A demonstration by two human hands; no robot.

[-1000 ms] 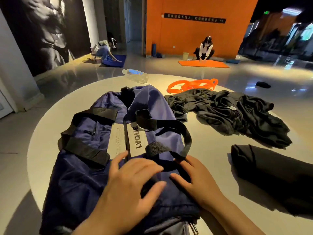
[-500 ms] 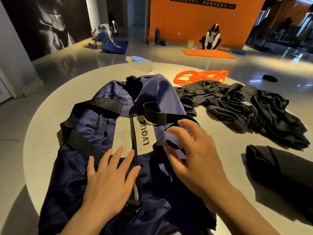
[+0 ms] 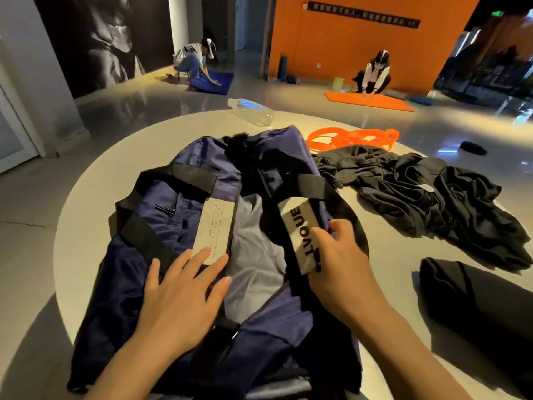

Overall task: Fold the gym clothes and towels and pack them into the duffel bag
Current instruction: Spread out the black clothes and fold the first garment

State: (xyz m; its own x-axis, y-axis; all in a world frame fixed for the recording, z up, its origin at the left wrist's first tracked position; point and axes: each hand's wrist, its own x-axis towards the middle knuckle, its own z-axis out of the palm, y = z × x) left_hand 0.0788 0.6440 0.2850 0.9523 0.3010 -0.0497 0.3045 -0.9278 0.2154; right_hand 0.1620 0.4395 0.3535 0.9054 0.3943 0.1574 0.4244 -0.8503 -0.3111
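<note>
A wide round tabletop (image 3: 95,226) carried a navy duffel bag (image 3: 161,220) lying lengthwise toward the person, its top zip parted so that pale grey lining (image 3: 253,255) showed down the middle. Nothing that could be made out lay inside; the far end of the opening was too dark to judge.

The right hand (image 3: 337,272) gripped the right lip of the opening, thumb and fingers curled round the strip printed LVQUE (image 3: 300,235), lifting it outward. The left hand (image 3: 184,295) lay flat with straight fingers on the opposite lip, pressing it down beside a pale label (image 3: 215,226).

To open the bag well, the flat hand should probably hold its side firmly while the grip draws the other lip up and away, so the mouth stays wide enough for folded pieces.

Beyond the grip and to its right, a heap of black clothes (image 3: 427,194) lay crumpled and unfolded. Nearer, also right of the grip, sat a dark rolled bundle (image 3: 473,295), perhaps a towel.
</note>
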